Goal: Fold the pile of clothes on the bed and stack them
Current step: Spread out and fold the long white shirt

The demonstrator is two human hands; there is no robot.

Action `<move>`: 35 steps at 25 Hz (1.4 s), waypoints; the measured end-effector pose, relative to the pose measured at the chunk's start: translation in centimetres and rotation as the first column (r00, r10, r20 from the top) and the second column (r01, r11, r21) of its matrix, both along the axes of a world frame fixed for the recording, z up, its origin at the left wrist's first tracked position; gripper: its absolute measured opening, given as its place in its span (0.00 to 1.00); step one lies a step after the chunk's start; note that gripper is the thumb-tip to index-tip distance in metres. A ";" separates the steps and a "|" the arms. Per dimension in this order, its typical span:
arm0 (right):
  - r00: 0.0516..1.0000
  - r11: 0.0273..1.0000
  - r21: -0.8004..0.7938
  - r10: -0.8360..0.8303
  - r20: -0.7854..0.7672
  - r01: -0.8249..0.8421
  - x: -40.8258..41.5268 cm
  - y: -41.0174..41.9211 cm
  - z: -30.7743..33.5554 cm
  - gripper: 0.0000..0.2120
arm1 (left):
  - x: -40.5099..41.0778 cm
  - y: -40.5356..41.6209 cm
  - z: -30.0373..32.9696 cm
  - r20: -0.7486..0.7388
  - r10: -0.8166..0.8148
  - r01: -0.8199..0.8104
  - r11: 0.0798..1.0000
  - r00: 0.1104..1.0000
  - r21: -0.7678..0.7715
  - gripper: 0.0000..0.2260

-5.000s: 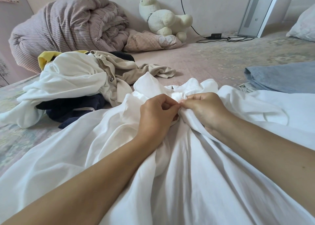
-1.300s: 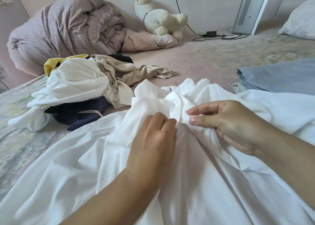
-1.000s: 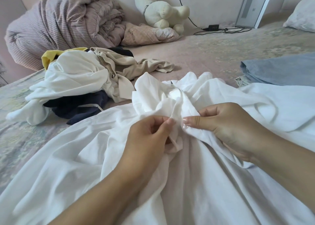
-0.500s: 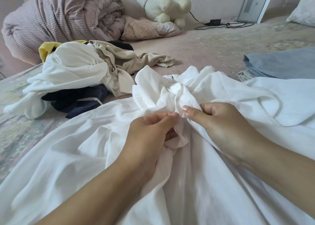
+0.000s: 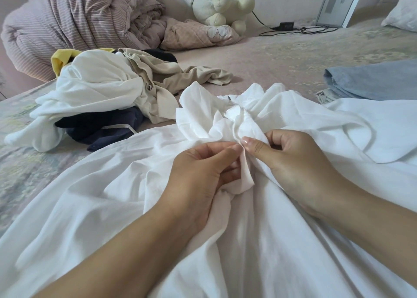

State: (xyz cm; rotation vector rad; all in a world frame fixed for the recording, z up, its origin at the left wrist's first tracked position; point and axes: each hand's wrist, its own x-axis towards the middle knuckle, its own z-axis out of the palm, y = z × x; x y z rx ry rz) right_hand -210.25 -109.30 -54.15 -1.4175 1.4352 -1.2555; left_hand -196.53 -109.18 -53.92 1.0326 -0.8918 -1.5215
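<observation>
At six o'clock, nearest the camera, a large crumpled white thin-fabric garment [image 5: 259, 241] is spread over the bed, its cloth running in long soft creases toward a bunched, ruffled knot at the centre. That knot is worked by both hands: a narrow fold of the white cloth is pinched between thumb and curled fingers of the left hand [image 5: 203, 175], and the neighbouring fold is pinched by the thumb and bent forefinger of the right hand [image 5: 291, 160]. The two sets of fingertips are held almost touching, with a small flap of cloth hanging between them.

At ten o'clock, just beyond the garment's edge, an unfolded heap of white, beige, navy and yellow clothes [image 5: 108, 99] is seen, a beige sleeve trailing toward twelve o'clock. At two o'clock a flat folded pale-blue cloth [image 5: 372, 81] is laid on the faded floral pink bed cover [image 5: 282, 56], its near edge lying just beside the white garment.

Farther off, at eleven o'clock, a rolled striped mauve quilt [image 5: 79, 20] is piled against the wall, and at twelve o'clock a cream plush toy animal [image 5: 218, 4] is set on a pink cushion [image 5: 198, 34].
</observation>
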 end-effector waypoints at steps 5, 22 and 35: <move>0.984 0.994 0.082 0.058 0.170 -0.073 -0.2 0.0 0.3 0.16 | 0.1 -0.5 0.0 0.059 -0.076 0.077 0.997 0.995 -0.006 0.03; 0.941 0.985 0.140 0.052 0.333 -0.104 -0.6 -0.6 1.0 0.14 | -0.8 -0.6 -0.7 0.416 0.190 0.004 0.906 0.889 -0.423 0.05; 0.891 0.983 0.181 -0.063 0.449 -0.022 -0.3 -0.6 0.8 0.05 | -1.1 -0.2 -0.3 0.498 0.287 0.001 0.866 0.819 -0.501 0.07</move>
